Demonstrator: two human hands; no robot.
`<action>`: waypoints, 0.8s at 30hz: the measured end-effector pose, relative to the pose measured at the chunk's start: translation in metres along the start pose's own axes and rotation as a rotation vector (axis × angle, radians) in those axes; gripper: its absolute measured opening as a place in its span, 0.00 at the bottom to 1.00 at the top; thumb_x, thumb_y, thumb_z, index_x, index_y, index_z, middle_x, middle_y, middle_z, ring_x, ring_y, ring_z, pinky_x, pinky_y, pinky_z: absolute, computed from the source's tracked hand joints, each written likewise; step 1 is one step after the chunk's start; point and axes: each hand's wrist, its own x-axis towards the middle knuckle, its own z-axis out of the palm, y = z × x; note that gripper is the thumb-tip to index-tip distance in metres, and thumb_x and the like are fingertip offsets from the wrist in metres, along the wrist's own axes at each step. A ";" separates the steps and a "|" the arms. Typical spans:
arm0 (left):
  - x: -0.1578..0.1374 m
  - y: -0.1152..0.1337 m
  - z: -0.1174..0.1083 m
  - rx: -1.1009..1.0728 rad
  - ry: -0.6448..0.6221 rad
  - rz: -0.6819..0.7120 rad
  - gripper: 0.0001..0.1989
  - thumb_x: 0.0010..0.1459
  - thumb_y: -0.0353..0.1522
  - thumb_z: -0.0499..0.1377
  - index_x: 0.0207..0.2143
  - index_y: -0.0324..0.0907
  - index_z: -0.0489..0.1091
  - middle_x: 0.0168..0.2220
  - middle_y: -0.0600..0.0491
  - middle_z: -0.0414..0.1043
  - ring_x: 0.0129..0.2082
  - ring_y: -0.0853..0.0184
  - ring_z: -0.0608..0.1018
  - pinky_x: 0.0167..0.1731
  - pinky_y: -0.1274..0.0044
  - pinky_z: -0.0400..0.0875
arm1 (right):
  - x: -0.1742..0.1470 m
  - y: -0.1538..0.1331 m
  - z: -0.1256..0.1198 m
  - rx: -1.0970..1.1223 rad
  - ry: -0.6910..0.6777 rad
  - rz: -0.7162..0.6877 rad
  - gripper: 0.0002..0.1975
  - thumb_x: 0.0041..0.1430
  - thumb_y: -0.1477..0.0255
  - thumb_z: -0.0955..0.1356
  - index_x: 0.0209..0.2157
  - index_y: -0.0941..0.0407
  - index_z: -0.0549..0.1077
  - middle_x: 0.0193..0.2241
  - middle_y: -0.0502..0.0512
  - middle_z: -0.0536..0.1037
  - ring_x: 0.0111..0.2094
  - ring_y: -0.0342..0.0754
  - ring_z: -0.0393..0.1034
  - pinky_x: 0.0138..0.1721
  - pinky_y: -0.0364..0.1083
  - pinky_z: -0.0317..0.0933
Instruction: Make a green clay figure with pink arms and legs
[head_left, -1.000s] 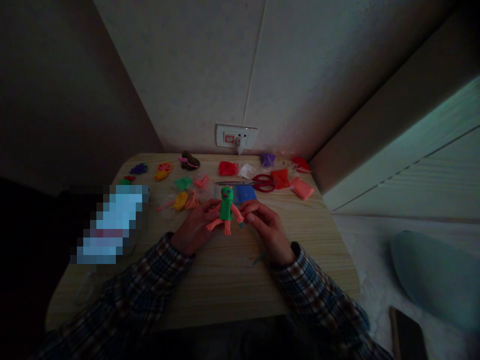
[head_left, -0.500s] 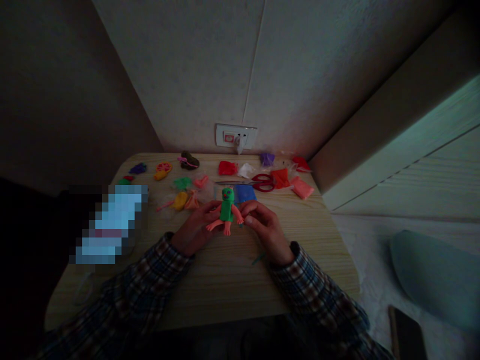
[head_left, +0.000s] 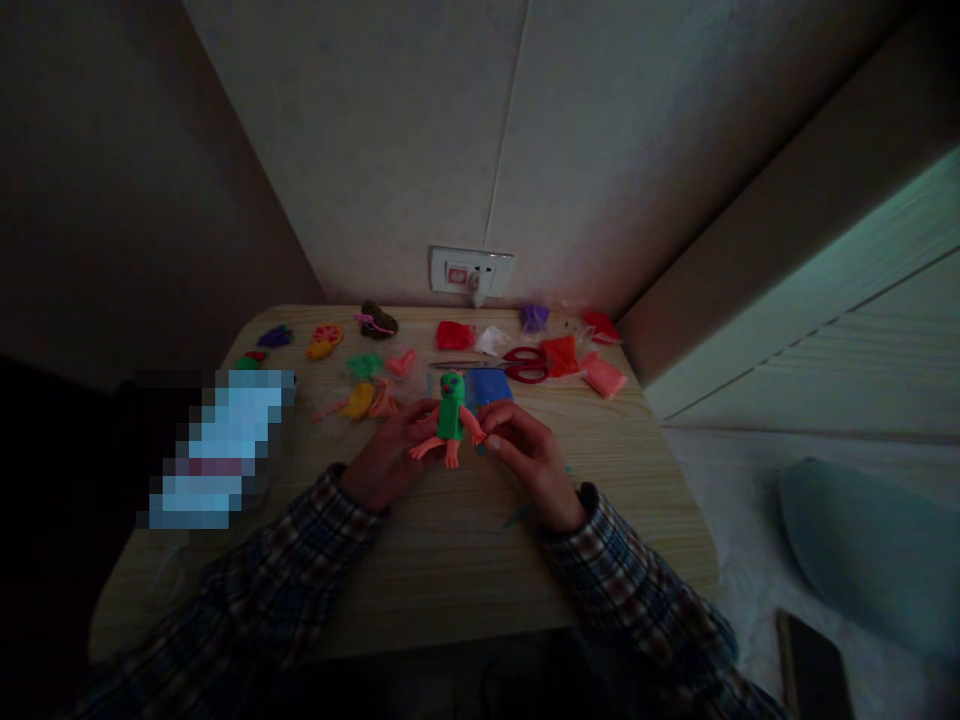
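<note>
Clay figure: green body and head, orange-pink arms and legs, standing upright near the middle of the wooden table, between both hands. Left hand: fingers curled in at the figure's side, touching its outstretched arm; firmness of grip cannot be told in the dim light. Right hand: fingers pinched together at the tip of the figure's other arm. Blue clay slab: flat, just behind the figure. Red-handled scissors: lying farther back. Assorted clay lumps and packets, red, purple, yellow, green: scattered along the table's far edge. Wall socket: above the table.
</note>
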 end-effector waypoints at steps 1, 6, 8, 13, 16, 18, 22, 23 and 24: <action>0.000 0.000 0.000 -0.001 -0.002 0.000 0.10 0.49 0.30 0.65 0.37 0.42 0.75 0.30 0.55 0.77 0.26 0.71 0.76 0.28 0.81 0.71 | 0.000 0.000 0.000 -0.008 -0.002 -0.007 0.08 0.56 0.64 0.71 0.29 0.54 0.72 0.32 0.50 0.70 0.36 0.46 0.66 0.40 0.45 0.61; 0.000 0.000 0.000 0.004 0.023 -0.002 0.09 0.51 0.29 0.62 0.37 0.41 0.76 0.32 0.54 0.76 0.27 0.71 0.75 0.29 0.80 0.70 | 0.000 0.001 -0.002 -0.038 -0.004 -0.043 0.07 0.58 0.65 0.70 0.30 0.54 0.72 0.32 0.50 0.70 0.37 0.45 0.67 0.40 0.45 0.61; 0.000 0.000 0.000 0.004 0.011 0.006 0.09 0.51 0.29 0.63 0.38 0.41 0.75 0.33 0.54 0.76 0.26 0.71 0.75 0.29 0.80 0.70 | 0.000 0.001 -0.002 -0.042 -0.003 -0.051 0.07 0.58 0.66 0.69 0.30 0.55 0.72 0.32 0.51 0.70 0.37 0.45 0.66 0.41 0.45 0.61; 0.001 0.000 0.000 0.017 -0.013 0.003 0.10 0.49 0.31 0.64 0.37 0.42 0.75 0.31 0.55 0.77 0.26 0.71 0.75 0.29 0.81 0.70 | 0.000 0.002 -0.002 -0.076 0.017 -0.073 0.08 0.58 0.65 0.69 0.30 0.55 0.72 0.33 0.51 0.70 0.37 0.46 0.67 0.40 0.46 0.61; 0.000 0.000 -0.001 0.009 0.010 -0.003 0.10 0.50 0.30 0.63 0.37 0.42 0.75 0.31 0.55 0.77 0.26 0.73 0.74 0.28 0.82 0.69 | 0.000 0.000 -0.003 -0.155 0.066 -0.130 0.06 0.59 0.67 0.69 0.29 0.54 0.71 0.31 0.51 0.70 0.36 0.47 0.66 0.39 0.47 0.61; -0.001 0.000 -0.001 0.007 0.014 -0.010 0.09 0.51 0.30 0.63 0.37 0.41 0.75 0.31 0.55 0.76 0.24 0.74 0.73 0.27 0.83 0.69 | -0.001 -0.002 -0.004 -0.254 0.100 -0.209 0.05 0.59 0.69 0.68 0.30 0.54 0.71 0.31 0.51 0.71 0.36 0.47 0.66 0.38 0.47 0.60; -0.001 0.000 0.000 0.006 0.029 -0.018 0.09 0.52 0.30 0.63 0.38 0.41 0.73 0.32 0.54 0.76 0.23 0.75 0.72 0.28 0.82 0.70 | -0.004 -0.006 -0.003 -0.496 0.122 -0.363 0.02 0.59 0.73 0.69 0.31 0.54 0.71 0.31 0.51 0.72 0.35 0.47 0.67 0.37 0.47 0.61; -0.001 0.001 0.000 0.007 0.028 -0.017 0.09 0.52 0.30 0.63 0.38 0.41 0.73 0.33 0.54 0.76 0.24 0.74 0.73 0.29 0.81 0.70 | -0.005 -0.007 -0.002 -0.545 0.120 -0.396 0.02 0.58 0.74 0.69 0.31 0.54 0.71 0.31 0.52 0.72 0.35 0.47 0.67 0.37 0.47 0.62; 0.000 0.001 0.001 0.012 0.022 -0.013 0.10 0.52 0.30 0.63 0.38 0.41 0.73 0.34 0.53 0.76 0.25 0.73 0.74 0.30 0.80 0.71 | -0.006 -0.007 -0.002 -0.586 0.119 -0.426 0.02 0.58 0.75 0.69 0.31 0.54 0.71 0.31 0.52 0.72 0.35 0.47 0.68 0.37 0.48 0.63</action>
